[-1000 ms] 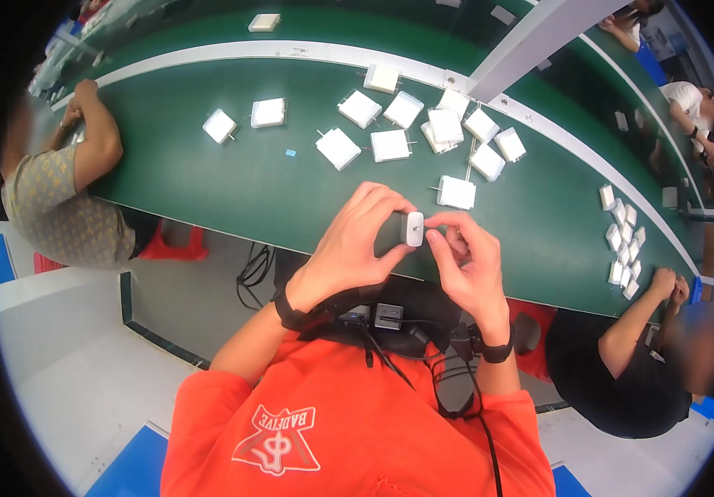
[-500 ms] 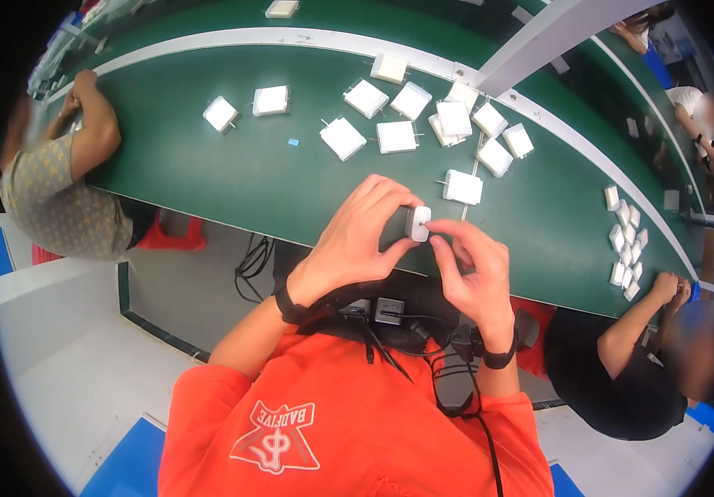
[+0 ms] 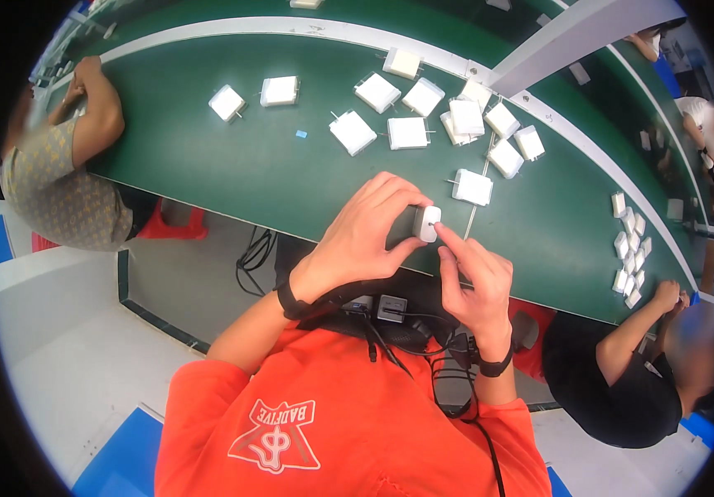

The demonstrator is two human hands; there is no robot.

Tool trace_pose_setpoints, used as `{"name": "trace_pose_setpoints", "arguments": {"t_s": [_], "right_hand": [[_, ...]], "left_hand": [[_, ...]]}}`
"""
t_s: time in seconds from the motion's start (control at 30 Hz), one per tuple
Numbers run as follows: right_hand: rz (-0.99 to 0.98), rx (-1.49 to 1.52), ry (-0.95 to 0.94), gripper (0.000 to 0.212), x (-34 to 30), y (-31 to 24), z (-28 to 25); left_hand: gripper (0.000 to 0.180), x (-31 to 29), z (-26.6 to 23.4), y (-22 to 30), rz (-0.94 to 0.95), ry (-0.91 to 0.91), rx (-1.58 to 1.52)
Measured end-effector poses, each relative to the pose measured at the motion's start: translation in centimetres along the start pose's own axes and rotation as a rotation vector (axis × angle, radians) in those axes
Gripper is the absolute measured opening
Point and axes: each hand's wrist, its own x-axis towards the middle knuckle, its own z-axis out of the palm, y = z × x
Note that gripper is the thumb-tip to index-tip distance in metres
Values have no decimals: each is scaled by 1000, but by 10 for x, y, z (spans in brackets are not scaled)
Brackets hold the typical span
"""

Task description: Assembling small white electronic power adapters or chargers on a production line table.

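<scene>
Between the thumb and fingers of my left hand is a small white block with rounded corners, its narrow end turned toward my right. A small dark spot shows in that end. My right hand has its index fingertip against the end, beside the spot, while the thumb stands apart below it. Beyond my hands, a white block with a thin pin at one side lies on the green table. Several similar blocks lie scattered farther back, many with thin pins sticking out.
A small blue scrap lies left of the blocks. More white blocks sit at the far right, near a person in black. Another person sits at the left. A pale post rises behind the table.
My right index finger stays at the block's end, and the thumb has drawn slightly away from it. My left hand keeps its hold. The whole view has shifted a little.
</scene>
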Motion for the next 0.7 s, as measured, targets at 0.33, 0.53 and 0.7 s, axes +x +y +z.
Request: {"name": "trace_pose_setpoints", "arguments": {"t_s": [0.33,0.53,0.7], "right_hand": [[-4,13,14,45,-3,3,2],[-19,5,25,45,-3,2,1],[-15,-18,44,43,-2,3,0]], "left_hand": [[53,1,-1,-1,9,-4,12],[53,2,0,-1,7,-10,12],[53,1,1,1,6,-5,14]]}}
